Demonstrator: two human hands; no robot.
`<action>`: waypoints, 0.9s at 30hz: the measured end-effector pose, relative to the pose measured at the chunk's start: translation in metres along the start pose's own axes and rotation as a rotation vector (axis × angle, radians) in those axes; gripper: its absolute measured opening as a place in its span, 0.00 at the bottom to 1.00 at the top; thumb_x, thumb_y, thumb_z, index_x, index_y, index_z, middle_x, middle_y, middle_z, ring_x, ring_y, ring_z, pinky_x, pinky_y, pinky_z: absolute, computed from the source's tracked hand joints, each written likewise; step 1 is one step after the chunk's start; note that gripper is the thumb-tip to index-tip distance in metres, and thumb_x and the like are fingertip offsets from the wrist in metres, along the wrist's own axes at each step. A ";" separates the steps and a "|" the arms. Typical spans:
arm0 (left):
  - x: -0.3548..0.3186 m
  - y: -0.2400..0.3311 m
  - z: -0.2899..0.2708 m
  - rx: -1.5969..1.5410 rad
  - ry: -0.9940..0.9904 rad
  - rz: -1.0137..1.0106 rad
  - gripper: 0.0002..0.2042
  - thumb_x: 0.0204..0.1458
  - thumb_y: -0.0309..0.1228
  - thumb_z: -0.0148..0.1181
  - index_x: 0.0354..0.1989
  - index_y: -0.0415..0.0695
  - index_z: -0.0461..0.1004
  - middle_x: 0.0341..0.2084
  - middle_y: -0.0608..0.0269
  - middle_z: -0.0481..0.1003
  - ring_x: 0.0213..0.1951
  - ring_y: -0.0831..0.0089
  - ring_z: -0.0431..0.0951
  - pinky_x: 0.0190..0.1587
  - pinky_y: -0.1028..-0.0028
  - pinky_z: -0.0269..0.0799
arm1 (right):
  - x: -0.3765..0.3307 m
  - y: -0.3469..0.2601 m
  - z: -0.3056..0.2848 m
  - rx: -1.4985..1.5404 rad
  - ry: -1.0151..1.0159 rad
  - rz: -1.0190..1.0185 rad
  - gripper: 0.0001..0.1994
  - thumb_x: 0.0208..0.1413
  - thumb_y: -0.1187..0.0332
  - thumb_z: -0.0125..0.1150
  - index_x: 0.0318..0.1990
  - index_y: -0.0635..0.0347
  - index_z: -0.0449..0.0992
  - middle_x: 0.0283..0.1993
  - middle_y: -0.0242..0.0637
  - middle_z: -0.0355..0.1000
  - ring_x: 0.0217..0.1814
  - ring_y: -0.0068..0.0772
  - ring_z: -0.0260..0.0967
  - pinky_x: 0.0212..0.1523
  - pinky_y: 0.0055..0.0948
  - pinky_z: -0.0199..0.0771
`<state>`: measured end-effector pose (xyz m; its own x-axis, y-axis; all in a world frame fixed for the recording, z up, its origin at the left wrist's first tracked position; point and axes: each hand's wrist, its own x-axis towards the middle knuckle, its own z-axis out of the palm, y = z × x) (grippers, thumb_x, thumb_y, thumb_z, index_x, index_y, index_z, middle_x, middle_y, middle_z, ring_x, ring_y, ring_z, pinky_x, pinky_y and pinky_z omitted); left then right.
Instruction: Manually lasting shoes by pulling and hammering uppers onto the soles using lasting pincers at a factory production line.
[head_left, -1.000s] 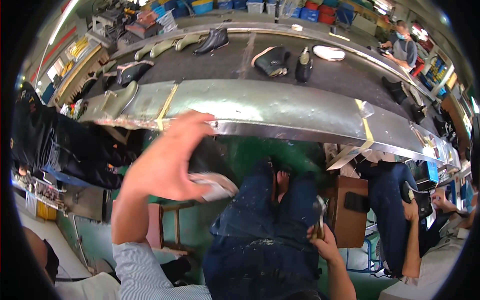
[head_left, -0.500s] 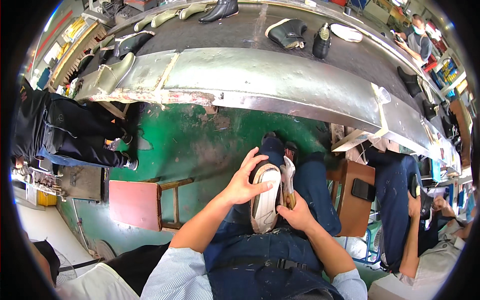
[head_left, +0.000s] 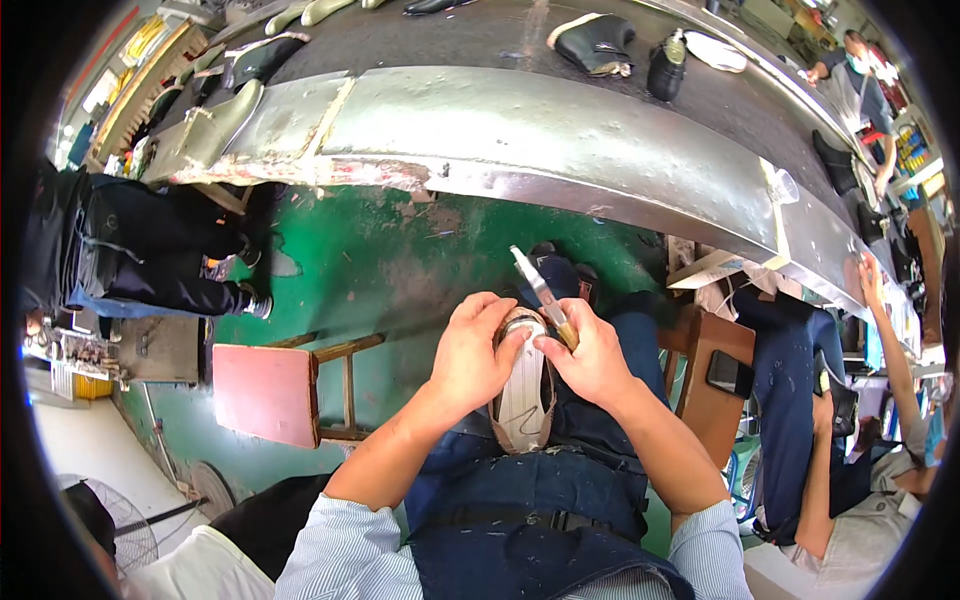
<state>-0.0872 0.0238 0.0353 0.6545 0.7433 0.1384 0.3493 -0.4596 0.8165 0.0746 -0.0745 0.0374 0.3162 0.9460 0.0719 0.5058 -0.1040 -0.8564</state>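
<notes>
A shoe [head_left: 522, 395] lies upside down over the person's lap, with its pale sole facing up. A thin dark curved line is on the sole, close to the near end. The left hand [head_left: 472, 352] holds the far end of the shoe. Its fingers are curled around the edge, and its thumb presses on the sole. The right hand [head_left: 592, 362] is just beside it, with its fingers wrapped around the yellow-brown handle of a metal hand tool [head_left: 538, 283]. The shiny tip points up, away from the person, and leans to the left. The right thumb is by the edge of the sole, but I cannot tell if it touches.

The person wears a dark blue apron [head_left: 540, 490] and striped sleeves. To the left is a pink stool [head_left: 265, 395] on the green floor [head_left: 350, 245]. To the right, a black phone [head_left: 730, 373] lies on a brown stool [head_left: 718, 425]. Past the lap is a long worktop [head_left: 450, 108] with a shiny metal edge. On it are a black boot [head_left: 594, 44], a dark shoe [head_left: 666, 70] and a white shoe [head_left: 716, 52]. At the left, a green boot [head_left: 238, 122] lies on the metal edge.
</notes>
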 end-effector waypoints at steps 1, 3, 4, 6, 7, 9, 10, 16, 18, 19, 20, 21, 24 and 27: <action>0.001 0.003 -0.009 0.035 -0.026 -0.004 0.19 0.50 0.30 0.64 0.49 0.35 0.73 0.43 0.47 0.73 0.46 0.48 0.74 0.50 0.60 0.71 | 0.003 -0.005 0.001 -0.023 -0.057 -0.037 0.20 0.52 0.69 0.67 0.49 0.65 0.68 0.43 0.50 0.73 0.44 0.52 0.74 0.45 0.39 0.74; 0.003 0.009 -0.019 0.139 0.015 0.011 0.15 0.47 0.29 0.66 0.40 0.35 0.73 0.37 0.47 0.74 0.41 0.47 0.75 0.44 0.59 0.72 | 0.009 -0.004 0.005 -0.037 -0.090 -0.086 0.20 0.51 0.71 0.67 0.50 0.65 0.68 0.43 0.51 0.73 0.45 0.52 0.74 0.46 0.39 0.74; 0.005 0.008 -0.025 0.144 -0.062 -0.080 0.13 0.47 0.29 0.66 0.38 0.35 0.72 0.35 0.46 0.74 0.40 0.48 0.75 0.43 0.58 0.72 | 0.013 -0.005 0.005 -0.039 -0.135 -0.080 0.20 0.50 0.71 0.68 0.50 0.64 0.68 0.42 0.48 0.73 0.44 0.49 0.74 0.45 0.37 0.74; 0.013 0.010 -0.039 0.084 -0.239 -0.262 0.13 0.47 0.31 0.66 0.32 0.36 0.70 0.32 0.45 0.74 0.37 0.47 0.75 0.40 0.56 0.70 | 0.021 -0.011 0.002 -0.049 -0.235 -0.035 0.20 0.49 0.74 0.68 0.49 0.63 0.68 0.44 0.44 0.74 0.44 0.43 0.75 0.46 0.35 0.73; 0.015 0.009 -0.042 0.086 -0.231 -0.270 0.13 0.47 0.31 0.66 0.32 0.36 0.70 0.32 0.45 0.74 0.37 0.47 0.75 0.40 0.56 0.70 | 0.023 -0.010 0.002 -0.045 -0.245 -0.041 0.20 0.49 0.74 0.68 0.49 0.63 0.68 0.44 0.44 0.74 0.44 0.43 0.75 0.46 0.35 0.73; 0.017 0.007 -0.045 0.199 -0.415 -0.186 0.13 0.47 0.31 0.66 0.31 0.36 0.69 0.31 0.46 0.74 0.36 0.46 0.75 0.40 0.56 0.70 | 0.025 -0.008 0.003 0.001 -0.290 0.001 0.19 0.50 0.74 0.68 0.49 0.62 0.68 0.45 0.42 0.75 0.46 0.39 0.75 0.47 0.34 0.73; 0.015 0.002 -0.044 0.218 -0.420 -0.088 0.14 0.46 0.31 0.67 0.35 0.36 0.72 0.33 0.47 0.74 0.37 0.48 0.76 0.41 0.58 0.71 | 0.027 -0.009 0.001 0.008 -0.304 0.014 0.19 0.50 0.74 0.66 0.49 0.62 0.67 0.45 0.40 0.75 0.46 0.36 0.75 0.48 0.34 0.73; -0.010 -0.007 -0.027 0.077 -0.028 0.066 0.16 0.46 0.29 0.67 0.43 0.40 0.75 0.33 0.53 0.72 0.38 0.56 0.76 0.40 0.63 0.73 | 0.027 -0.008 0.004 0.075 -0.291 0.060 0.18 0.49 0.76 0.62 0.49 0.62 0.68 0.46 0.39 0.75 0.46 0.33 0.74 0.50 0.31 0.73; -0.021 -0.004 -0.023 0.167 -0.038 0.155 0.16 0.45 0.28 0.67 0.44 0.40 0.75 0.32 0.55 0.72 0.38 0.57 0.76 0.40 0.63 0.73 | 0.022 -0.006 0.006 0.131 -0.259 0.049 0.19 0.48 0.77 0.62 0.49 0.63 0.67 0.45 0.40 0.76 0.46 0.36 0.75 0.49 0.32 0.73; -0.029 -0.003 -0.021 0.222 -0.207 0.302 0.17 0.44 0.27 0.68 0.44 0.40 0.76 0.31 0.57 0.73 0.35 0.57 0.75 0.38 0.64 0.73 | 0.023 -0.006 0.006 0.185 -0.230 0.023 0.19 0.48 0.77 0.62 0.49 0.63 0.67 0.45 0.41 0.76 0.45 0.39 0.76 0.48 0.33 0.73; -0.032 -0.002 -0.021 0.276 -0.375 0.447 0.18 0.42 0.25 0.69 0.45 0.40 0.76 0.29 0.60 0.73 0.33 0.57 0.74 0.37 0.64 0.73 | 0.022 -0.006 0.006 0.184 -0.231 0.021 0.19 0.48 0.77 0.62 0.49 0.63 0.67 0.45 0.41 0.76 0.45 0.39 0.76 0.48 0.33 0.73; -0.031 -0.001 -0.022 0.277 -0.372 0.448 0.18 0.42 0.25 0.69 0.45 0.40 0.76 0.29 0.60 0.73 0.33 0.57 0.74 0.37 0.64 0.73 | 0.021 -0.006 0.005 0.170 -0.215 0.036 0.19 0.48 0.77 0.62 0.49 0.63 0.67 0.45 0.41 0.76 0.46 0.36 0.76 0.48 0.32 0.73; -0.016 0.000 -0.024 0.051 0.239 0.239 0.31 0.39 0.30 0.73 0.55 0.43 0.70 0.51 0.49 0.69 0.52 0.51 0.70 0.53 0.60 0.70 | 0.016 -0.003 0.004 0.188 -0.166 0.061 0.18 0.49 0.77 0.61 0.49 0.63 0.67 0.45 0.39 0.77 0.46 0.34 0.76 0.48 0.31 0.73; -0.003 -0.044 -0.008 -0.478 -0.251 -0.162 0.28 0.46 0.31 0.70 0.58 0.45 0.68 0.66 0.48 0.53 0.69 0.57 0.54 0.67 0.64 0.54 | 0.008 -0.002 0.005 0.223 -0.128 -0.001 0.16 0.52 0.74 0.63 0.48 0.62 0.68 0.42 0.40 0.77 0.43 0.36 0.76 0.45 0.32 0.74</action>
<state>-0.1096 0.0456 0.0035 0.7775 0.6210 -0.0997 0.1541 -0.0344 0.9875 0.0719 -0.0651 0.0369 0.2042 0.9787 0.0198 0.3121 -0.0459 -0.9489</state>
